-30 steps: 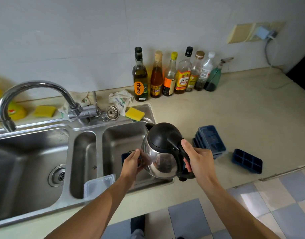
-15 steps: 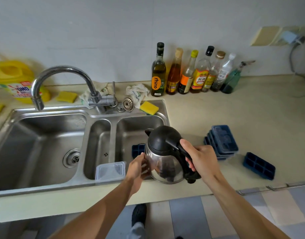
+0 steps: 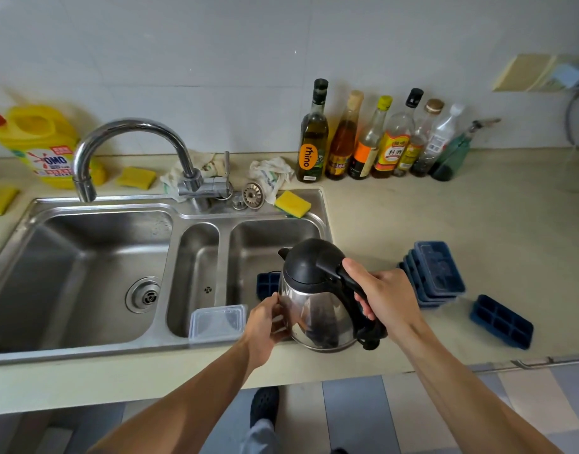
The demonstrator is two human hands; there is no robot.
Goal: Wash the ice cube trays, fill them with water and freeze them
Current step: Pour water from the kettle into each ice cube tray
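Over right basin point(image 3: 265, 244), kettle point(image 3: 317, 306) partly hides blue tray point(image 3: 267, 285).

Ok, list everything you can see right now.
sink: 1, steel, three basins
kettle: 1, steel and black, held over the sink's front right rim
ice trays: blue; a stack and 1 single on the counter, 1 in the right basin
tap: 1, chrome, behind the sink
container: 1, clear, middle basin
sponges: at least 3, yellow, behind the sink
detergent jug: 1, yellow, back left
bottles: 7, mixed, back of the counter
cloths: 2, white, by the tap
strainer: 1, steel, sink's back rim
shoe: 1, black, below the counter
left hand: holds the kettle's side
right hand: grips its handle
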